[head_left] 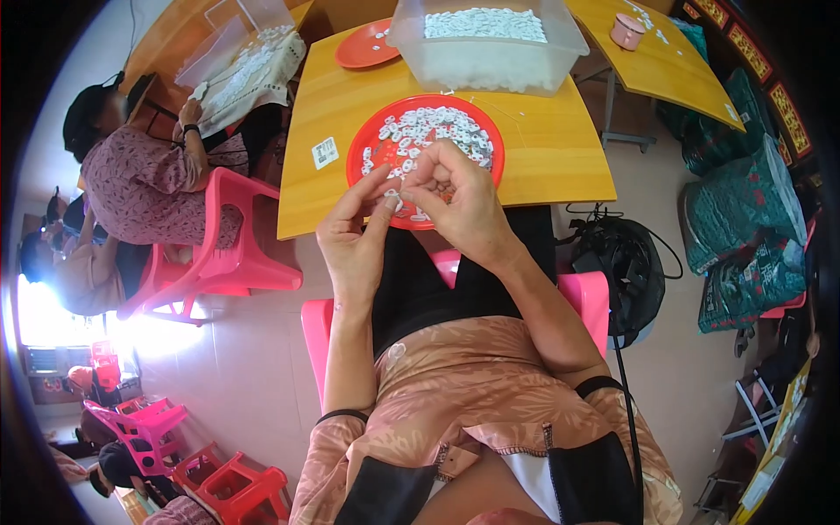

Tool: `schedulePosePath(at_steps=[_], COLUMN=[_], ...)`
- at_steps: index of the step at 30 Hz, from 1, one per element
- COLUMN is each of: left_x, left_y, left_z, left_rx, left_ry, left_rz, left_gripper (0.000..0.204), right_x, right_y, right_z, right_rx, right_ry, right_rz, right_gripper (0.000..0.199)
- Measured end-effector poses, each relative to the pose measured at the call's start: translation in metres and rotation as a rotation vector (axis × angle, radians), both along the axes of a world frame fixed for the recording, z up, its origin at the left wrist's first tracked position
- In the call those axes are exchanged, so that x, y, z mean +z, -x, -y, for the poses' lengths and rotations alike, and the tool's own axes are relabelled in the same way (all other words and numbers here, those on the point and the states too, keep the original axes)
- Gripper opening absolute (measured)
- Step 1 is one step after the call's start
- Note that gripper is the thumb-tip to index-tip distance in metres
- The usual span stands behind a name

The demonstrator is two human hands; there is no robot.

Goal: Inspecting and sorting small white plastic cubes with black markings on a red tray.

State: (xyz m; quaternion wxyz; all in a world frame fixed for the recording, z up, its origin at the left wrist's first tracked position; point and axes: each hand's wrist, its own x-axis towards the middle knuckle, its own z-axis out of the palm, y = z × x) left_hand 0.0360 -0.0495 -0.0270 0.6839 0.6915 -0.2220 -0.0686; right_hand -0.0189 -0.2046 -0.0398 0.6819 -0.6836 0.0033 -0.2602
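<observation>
A seated person brings both hands together over the near rim of a red plate [367, 144] heaped with small white ring-shaped pieces [433, 131], which stands on a yellow wooden table [542, 149]. The left hand [354, 241] pinches one small white piece [393, 201] between thumb and forefinger, and the right hand [459, 197] curls in against it, fingertips closed on the same piece or something fine beside it; which cannot be told. Behind the plate sits a clear plastic tub [490, 52] full of the same white pieces, with a smaller orange plate [367, 44] to its left. The person sits on a pink plastic chair [591, 297]. To the left, another person in a patterned top [140, 184] sits on a pink stool [236, 254] at a neighbouring table, and green sacks [744, 227] lie at the right.
</observation>
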Motion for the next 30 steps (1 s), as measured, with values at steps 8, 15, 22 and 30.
schedulePosePath(at_steps=[8,15,22,30], left_x=[0.011,0.019,0.013,0.007], left_y=[0.000,0.002,0.004,-0.001], left_z=[-0.010,-0.014,-0.009,-0.002], left_rx=[-0.001,-0.009,-0.031,-0.083], left_ry=[0.063,-0.007,0.070,0.147], left_rz=[-0.024,-0.007,-0.046,-0.190], left_gripper=[0.036,0.036,0.033,0.026], right_x=[0.013,0.024,0.023,0.012], right_y=[0.004,0.009,0.011,0.007], right_z=[-0.008,-0.006,-0.001,0.009], right_rx=[0.005,0.017,0.001,0.008], right_ry=[0.044,0.071,0.167,0.067], right_rz=[0.015,-0.016,-0.032,0.024], right_gripper=[0.024,0.026,0.038,0.039])
